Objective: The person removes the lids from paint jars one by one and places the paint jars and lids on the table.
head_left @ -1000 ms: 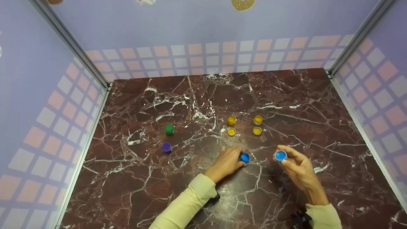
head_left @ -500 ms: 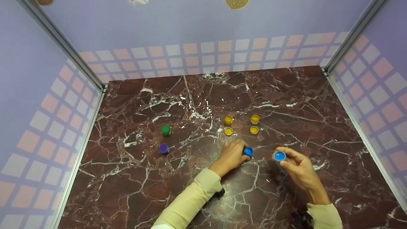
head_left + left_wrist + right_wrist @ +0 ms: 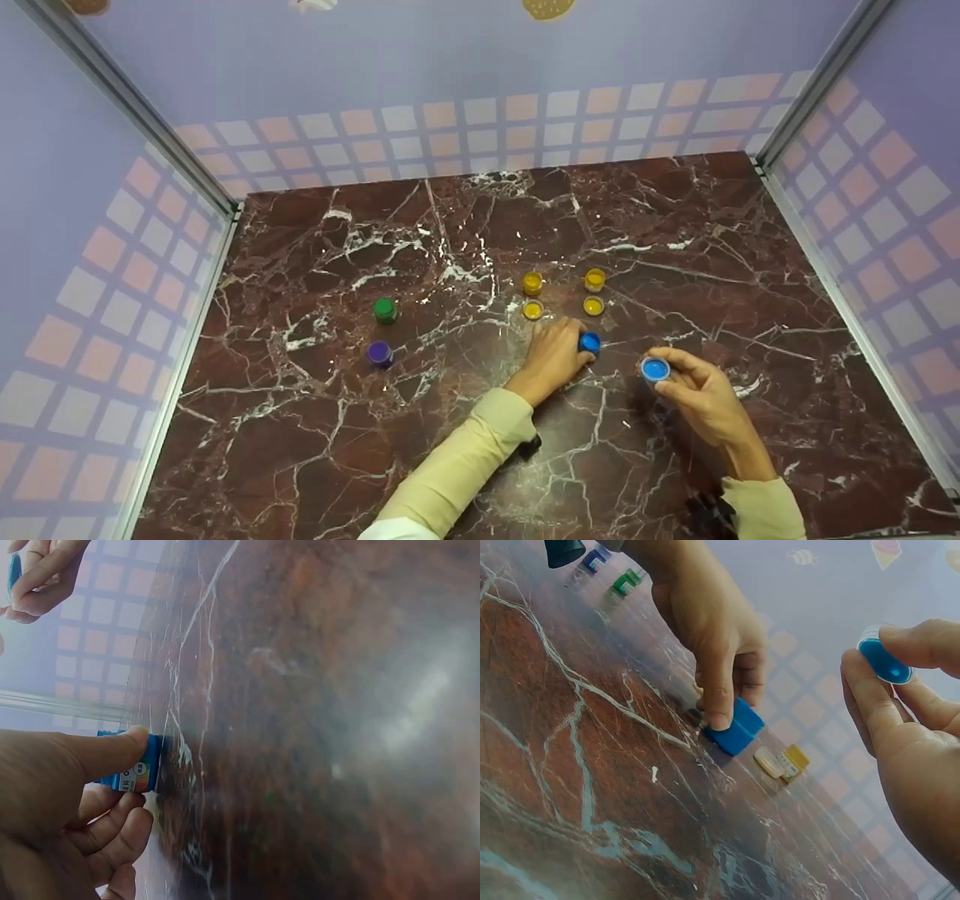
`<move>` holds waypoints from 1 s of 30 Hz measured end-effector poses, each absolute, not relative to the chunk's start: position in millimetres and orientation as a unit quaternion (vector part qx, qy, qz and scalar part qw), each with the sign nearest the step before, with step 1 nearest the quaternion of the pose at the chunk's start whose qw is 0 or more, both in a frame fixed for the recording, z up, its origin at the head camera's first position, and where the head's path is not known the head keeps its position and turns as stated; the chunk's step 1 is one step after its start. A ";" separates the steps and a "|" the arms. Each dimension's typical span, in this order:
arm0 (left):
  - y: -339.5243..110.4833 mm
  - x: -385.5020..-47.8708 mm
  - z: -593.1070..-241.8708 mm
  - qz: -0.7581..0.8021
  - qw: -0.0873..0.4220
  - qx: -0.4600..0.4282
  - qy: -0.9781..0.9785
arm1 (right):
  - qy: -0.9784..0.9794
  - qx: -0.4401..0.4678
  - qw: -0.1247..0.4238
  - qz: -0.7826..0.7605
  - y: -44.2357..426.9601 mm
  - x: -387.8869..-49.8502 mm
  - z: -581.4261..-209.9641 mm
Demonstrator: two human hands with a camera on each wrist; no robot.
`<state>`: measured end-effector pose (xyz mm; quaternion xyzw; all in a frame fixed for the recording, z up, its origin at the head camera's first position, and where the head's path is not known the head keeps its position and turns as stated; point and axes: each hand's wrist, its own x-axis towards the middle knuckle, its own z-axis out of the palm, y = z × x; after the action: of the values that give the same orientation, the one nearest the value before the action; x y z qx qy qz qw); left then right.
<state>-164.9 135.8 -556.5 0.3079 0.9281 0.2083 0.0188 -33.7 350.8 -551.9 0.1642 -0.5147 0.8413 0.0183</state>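
Observation:
Near the middle of the table, my left hand (image 3: 555, 358) grips a small blue paint jar (image 3: 589, 343) between thumb and fingers. In the left wrist view a printed label shows on this jar (image 3: 133, 774), which is at the tabletop. To its right, my right hand (image 3: 701, 394) pinches a round lid (image 3: 655, 369) above the table, its blue-coated inside turned up toward the head camera. Just beyond my left hand stand two yellow paint jars (image 3: 532, 283), both without lids. A yellow-stained lid (image 3: 593, 306) lies in front of each one.
On the left of the marbled table (image 3: 300, 420) stand a green paint jar (image 3: 385, 310) and a purple paint jar (image 3: 380, 354). Checkered panels (image 3: 480, 124) wall the table in at the back and both sides.
My left hand has slid the blue jar forward and slightly right, toward the yellow lids. The right hand keeps the blue lid in nearly the same spot. The head view has shifted slightly.

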 end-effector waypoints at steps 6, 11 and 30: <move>144.5 -167.4 -558.3 0.205 0.011 0.278 0.938 | -0.508 0.168 0.023 0.844 349.9 -34.1 -553.9; 149.9 -168.5 -559.9 0.208 0.003 0.259 0.943 | -0.507 0.171 0.022 0.845 349.9 -34.6 -555.4; 161.7 -168.5 -562.3 0.186 -0.052 0.231 0.954 | -0.507 0.153 0.025 0.848 347.2 -34.1 -553.5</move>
<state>-168.5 161.7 -562.3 0.2312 0.9535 0.1862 -0.0521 -34.1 347.2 -553.5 0.1531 -0.5075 0.8476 0.0253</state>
